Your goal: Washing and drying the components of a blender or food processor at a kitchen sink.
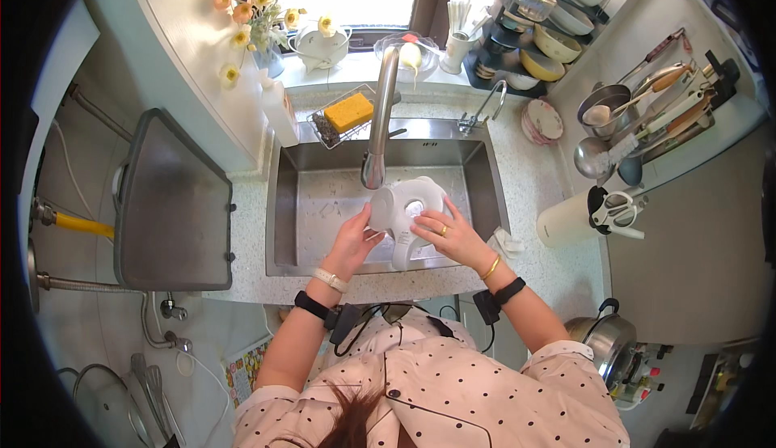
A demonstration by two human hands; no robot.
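Note:
Over the steel sink (321, 217), just below the faucet spout (374, 166), a white translucent plastic pitcher (402, 239) is held with its handle towards me. My left hand (350, 245) grips a round whitish lid or disc (381, 208) at the pitcher's left side; whether that piece is joined to the pitcher cannot be told. My right hand (445, 232), with a ring on one finger, lies on the pitcher's right side, its fingers spread over the top near a round opening. Part of the pitcher is hidden behind these fingers.
A yellow sponge (348, 112) sits in a wire rack behind the sink. To its left stands a white bottle (280, 111). A small tap (485, 111), a crumpled white cloth (506, 245) and a white holder with scissors (567, 220) are on the right. Stacked bowls (541, 122) stand farther back.

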